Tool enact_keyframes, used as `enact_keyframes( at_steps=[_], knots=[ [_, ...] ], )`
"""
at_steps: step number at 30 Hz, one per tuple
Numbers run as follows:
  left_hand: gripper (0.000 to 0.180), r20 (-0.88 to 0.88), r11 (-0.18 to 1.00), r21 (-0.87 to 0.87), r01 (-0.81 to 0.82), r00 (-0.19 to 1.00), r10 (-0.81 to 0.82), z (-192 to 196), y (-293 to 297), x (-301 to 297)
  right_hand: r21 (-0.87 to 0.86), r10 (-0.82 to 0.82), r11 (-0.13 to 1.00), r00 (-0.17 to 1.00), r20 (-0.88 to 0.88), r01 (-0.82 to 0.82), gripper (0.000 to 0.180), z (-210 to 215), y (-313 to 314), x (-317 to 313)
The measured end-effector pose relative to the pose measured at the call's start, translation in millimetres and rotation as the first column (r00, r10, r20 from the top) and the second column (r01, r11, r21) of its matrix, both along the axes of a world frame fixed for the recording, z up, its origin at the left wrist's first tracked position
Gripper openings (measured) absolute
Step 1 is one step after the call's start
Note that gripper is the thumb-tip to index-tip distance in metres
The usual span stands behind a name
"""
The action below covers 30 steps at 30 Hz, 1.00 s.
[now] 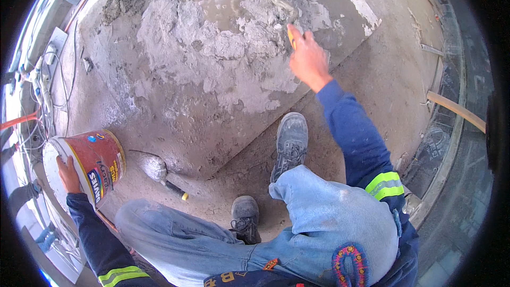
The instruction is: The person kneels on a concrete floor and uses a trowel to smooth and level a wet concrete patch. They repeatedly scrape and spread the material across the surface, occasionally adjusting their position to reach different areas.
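My right hand [309, 59] is closed around the yellow handle [291, 38] of a hand tool, arm stretched forward. Its working end reaches toward the wet grey mortar [228, 37] and cannot be made out clearly. At the left, my left hand [69, 174] rests on the pale end of a red and white bucket [98, 162], fingers laid flat on it. A trowel-like tool [155, 169] with a mortar-smeared head and a black, yellow-tipped handle lies on the ground just right of the bucket.
A flat slab or board [175, 143] lies under the mortar, its edge running diagonally past my shoes [291, 137]. Cables [50, 72] tangle at the far left. A curved wooden strip [457, 110] sticks out at the right, by a ledge.
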<state>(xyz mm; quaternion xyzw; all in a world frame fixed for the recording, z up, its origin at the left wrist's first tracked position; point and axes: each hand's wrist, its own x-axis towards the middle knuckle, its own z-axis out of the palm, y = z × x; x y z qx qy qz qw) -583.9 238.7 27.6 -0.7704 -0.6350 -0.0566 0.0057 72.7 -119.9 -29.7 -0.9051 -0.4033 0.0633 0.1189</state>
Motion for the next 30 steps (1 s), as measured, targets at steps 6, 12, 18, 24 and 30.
enact_keyframes(
  at_steps=[6,12,18,24,30],
  knots=[
    [0.061,0.041,0.997,-0.076,-0.018,0.999,0.021,-2,1,5,0.04,-0.054,0.998,0.997,-0.058,0.057,0.05,-11,-16,46],
    [0.06,0.047,1.0,-0.013,-0.009,0.999,0.01,2,-1,-11,0.16,-0.137,0.806,0.443,-0.886,0.57,0.049,-12,-111,-31],
    [0.058,0.057,0.999,-0.046,0.014,0.998,-0.011,-5,8,-9,-0.15,-0.205,0.651,-0.018,-0.979,0.744,0.045,-29,-157,-107],
    [0.058,0.042,0.996,-0.088,-0.03,0.999,0.034,3,-3,3,-0.053,0.019,0.714,-0.094,-0.995,0.698,0.043,3,-87,-79],
    [0.059,0.059,1.0,0.012,0.026,0.998,-0.027,6,-5,-6,-0.007,-0.178,0.893,0.339,-0.924,0.45,0.048,31,-47,-70]
  ],
)
